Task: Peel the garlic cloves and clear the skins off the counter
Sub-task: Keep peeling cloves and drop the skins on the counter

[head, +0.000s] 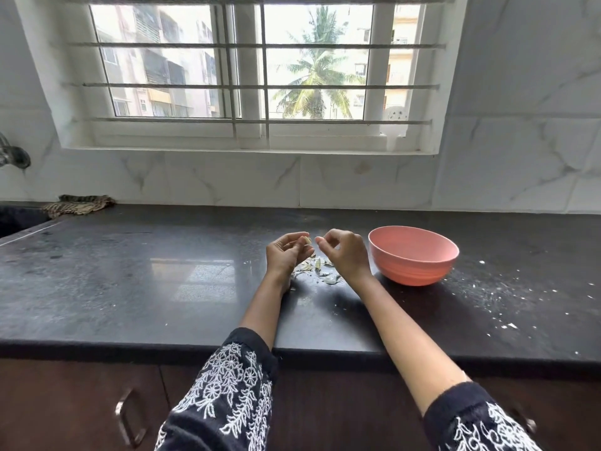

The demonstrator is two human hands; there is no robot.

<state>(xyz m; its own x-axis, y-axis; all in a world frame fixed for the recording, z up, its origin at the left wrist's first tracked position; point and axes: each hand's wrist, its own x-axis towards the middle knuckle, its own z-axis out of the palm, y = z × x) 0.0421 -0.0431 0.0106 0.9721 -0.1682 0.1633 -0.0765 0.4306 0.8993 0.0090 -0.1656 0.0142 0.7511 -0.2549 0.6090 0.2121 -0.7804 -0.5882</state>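
I am mid-peel: my left hand [286, 255] pinches a garlic clove [307, 240] above the counter [130, 288], my right hand [344, 255] pinching beside it, likely on skin. Skins [320, 270] lie beneath; next, probably dropping the clove into the pink bowl [413, 257] at right.

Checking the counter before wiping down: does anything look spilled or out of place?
Yes. Garlic skins lie heaped on the dark counter between the hands, and white flecks are scattered right of the pink bowl. Nothing looks damaged.
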